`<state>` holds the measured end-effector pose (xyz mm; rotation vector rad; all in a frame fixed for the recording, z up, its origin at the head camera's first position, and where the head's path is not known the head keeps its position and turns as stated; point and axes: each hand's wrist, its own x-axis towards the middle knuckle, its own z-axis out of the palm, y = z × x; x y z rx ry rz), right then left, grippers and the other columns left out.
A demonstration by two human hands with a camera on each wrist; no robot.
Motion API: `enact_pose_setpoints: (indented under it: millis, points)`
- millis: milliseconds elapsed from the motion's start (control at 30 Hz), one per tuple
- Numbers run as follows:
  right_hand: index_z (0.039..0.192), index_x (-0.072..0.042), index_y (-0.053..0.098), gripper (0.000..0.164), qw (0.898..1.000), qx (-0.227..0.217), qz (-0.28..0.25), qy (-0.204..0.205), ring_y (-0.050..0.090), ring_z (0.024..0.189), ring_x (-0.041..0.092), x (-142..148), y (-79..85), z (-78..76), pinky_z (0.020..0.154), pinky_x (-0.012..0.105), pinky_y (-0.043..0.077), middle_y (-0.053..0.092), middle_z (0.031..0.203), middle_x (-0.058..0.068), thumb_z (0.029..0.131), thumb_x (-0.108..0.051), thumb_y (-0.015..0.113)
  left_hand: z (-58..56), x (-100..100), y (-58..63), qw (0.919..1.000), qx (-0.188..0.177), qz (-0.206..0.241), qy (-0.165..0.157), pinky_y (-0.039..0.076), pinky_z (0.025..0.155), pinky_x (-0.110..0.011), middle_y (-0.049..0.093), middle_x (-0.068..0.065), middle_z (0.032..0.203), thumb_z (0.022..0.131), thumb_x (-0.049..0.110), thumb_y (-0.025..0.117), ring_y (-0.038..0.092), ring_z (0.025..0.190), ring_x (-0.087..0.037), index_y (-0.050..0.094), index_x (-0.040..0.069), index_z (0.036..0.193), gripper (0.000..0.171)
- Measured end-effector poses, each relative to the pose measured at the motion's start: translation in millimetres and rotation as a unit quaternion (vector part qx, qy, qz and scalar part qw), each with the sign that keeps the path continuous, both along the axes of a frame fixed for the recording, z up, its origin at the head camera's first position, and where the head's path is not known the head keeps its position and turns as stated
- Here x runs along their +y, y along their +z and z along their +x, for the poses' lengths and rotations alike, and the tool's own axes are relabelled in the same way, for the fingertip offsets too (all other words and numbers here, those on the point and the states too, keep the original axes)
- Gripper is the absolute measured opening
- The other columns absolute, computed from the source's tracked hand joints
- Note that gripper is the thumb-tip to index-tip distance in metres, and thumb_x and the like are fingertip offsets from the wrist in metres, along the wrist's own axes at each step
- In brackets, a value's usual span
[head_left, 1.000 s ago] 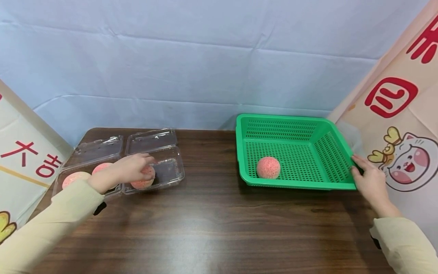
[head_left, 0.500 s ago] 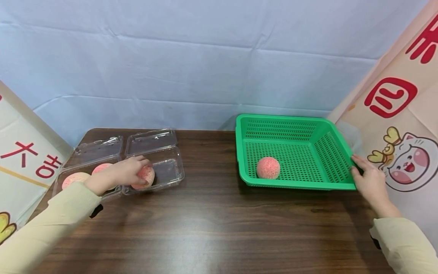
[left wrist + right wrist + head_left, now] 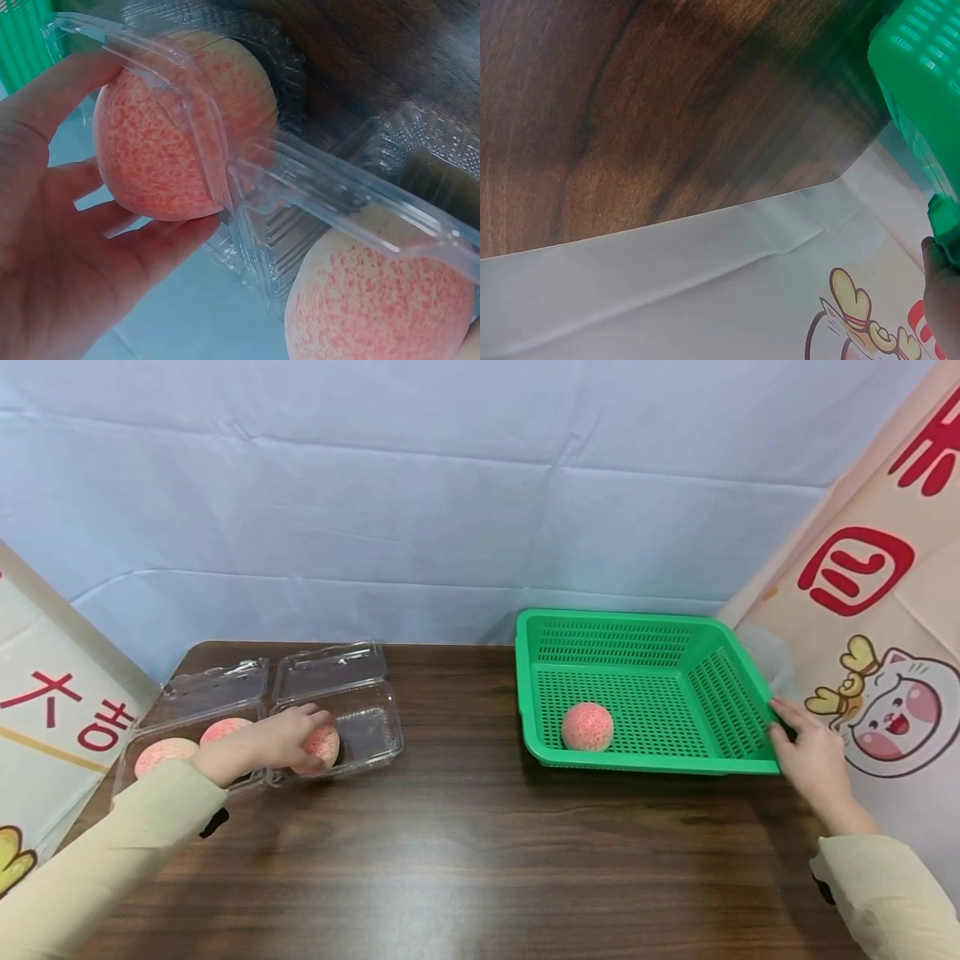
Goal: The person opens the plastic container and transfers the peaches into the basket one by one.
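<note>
In the head view my left hand (image 3: pixel 288 735) reaches into the right-hand clear plastic clamshell box (image 3: pixel 369 733) and grips a pink-speckled peach (image 3: pixel 324 747). The left wrist view shows the thumb on one side of that peach (image 3: pixel 169 142) and the fingers curled around the other, with the box wall partly in front. Two more peaches (image 3: pixel 163 753) lie in the neighbouring clamshell box (image 3: pixel 187 727), partly behind the forearm. My right hand (image 3: pixel 813 760) holds the right rim of the green basket (image 3: pixel 652 763); a single peach (image 3: pixel 588 727) sits at its front left.
Both boxes have raised lids (image 3: pixel 332 668) folded toward the back. A dark wooden table (image 3: pixel 465 852) lies under everything. Pale cloth (image 3: pixel 420 510) hangs behind, and a printed banner (image 3: pixel 862 610) stands close to the basket's right side.
The left hand has lowered slightly and closed its fingers around the peach in the right-hand box. The right hand and the basket have stayed in place.
</note>
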<state>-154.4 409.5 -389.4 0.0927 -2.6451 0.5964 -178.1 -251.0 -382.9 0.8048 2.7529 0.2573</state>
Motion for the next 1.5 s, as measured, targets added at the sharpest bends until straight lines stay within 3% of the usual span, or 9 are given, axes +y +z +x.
enact_pose_setpoints:
  millis: [133,367,500,800,1000,1500]
  points:
    - [0.123,0.011,0.048,0.037,1.000,-0.010,-0.002,0.003,0.037,0.120,0.048,0.7,0.2,-0.3,0.100,0.059,0.019,0.046,0.126,0.029,0.090,-0.004,0.044,-3.4,1.0,-2.0,1.0000,0.004,0.004,0.003,0.045,0.077,-0.045,0.050,-0.026,0.115,0.071,0.022,0.072,0.053,0.096,-0.036,0.052,-0.007,0.118,0.059]
    - [0.122,0.011,0.050,0.036,1.000,-0.005,-0.004,0.000,0.038,0.118,0.049,-0.9,1.5,0.1,0.099,0.060,0.019,0.048,0.125,0.029,0.089,-0.003,0.045,-6.3,4.2,-7.0,0.9997,-0.018,0.007,0.015,0.038,0.087,-0.055,0.044,-0.031,0.121,0.082,0.026,0.064,0.044,0.109,-0.048,0.043,-0.010,0.126,0.062]
    - [0.123,0.012,0.049,0.037,1.000,-0.009,-0.005,0.001,0.037,0.119,0.048,-1.3,2.0,0.5,0.099,0.060,0.018,0.047,0.126,0.029,0.090,-0.004,0.044,-5.5,6.2,-9.0,0.9993,-0.032,0.000,0.017,0.038,0.087,-0.056,0.041,-0.032,0.120,0.084,0.029,0.061,0.042,0.108,-0.050,0.039,-0.011,0.129,0.064]
    - [0.121,0.012,0.051,0.035,1.000,0.002,-0.009,-0.001,0.039,0.118,0.048,-2.4,1.5,1.8,0.099,0.059,0.020,0.049,0.124,0.029,0.089,-0.003,0.045,-3.6,11.5,-6.6,0.9992,-0.031,-0.012,0.024,0.042,0.082,-0.052,0.042,-0.029,0.114,0.075,0.029,0.066,0.045,0.101,-0.044,0.039,-0.010,0.128,0.071]
    - [0.120,0.011,0.051,0.035,1.000,0.006,-0.009,0.001,0.039,0.118,0.047,-1.8,0.3,1.6,0.098,0.059,0.021,0.049,0.123,0.029,0.089,-0.003,0.046,-5.7,11.3,-8.4,0.9986,-0.039,-0.017,0.031,0.043,0.079,-0.051,0.042,-0.029,0.114,0.075,0.030,0.068,0.045,0.101,-0.043,0.040,-0.009,0.128,0.072]
    - [0.122,0.010,0.051,0.036,1.000,0.003,-0.014,-0.008,0.040,0.119,0.046,-0.4,-1.4,1.0,0.100,0.056,0.022,0.049,0.125,0.027,0.089,-0.003,0.046,-11.3,11.4,-4.5,0.9998,0.013,-0.012,0.011,0.046,0.073,-0.047,0.051,-0.024,0.106,0.067,0.031,0.075,0.054,0.087,-0.036,0.053,-0.005,0.116,0.065]
